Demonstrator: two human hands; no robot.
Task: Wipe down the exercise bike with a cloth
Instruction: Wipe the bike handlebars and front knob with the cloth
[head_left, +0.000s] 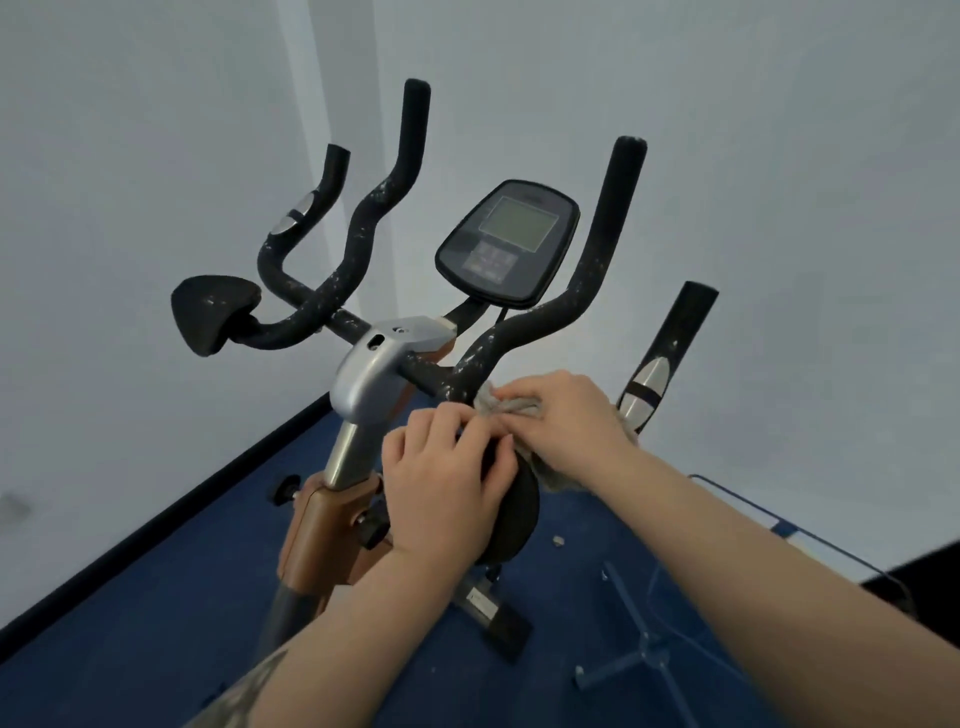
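The exercise bike (363, 364) stands in front of me, with worn black handlebars (582, 291), a grey stem and a console (509, 239) on top. A grey cloth (506, 404) is bunched against the right handlebar, near where it joins the stem. My right hand (561, 421) grips the cloth and presses it onto the bar. My left hand (447, 478) sits just left of it, fingers curled over the black right arm pad (511, 514) and touching the cloth's edge. More cloth hangs below my right wrist.
A black pad (213, 317) sticks out on the left handlebar end. White walls close in behind and left. The floor is blue carpet (156, 623). A blue metal frame (644, 649) lies on the floor at the right.
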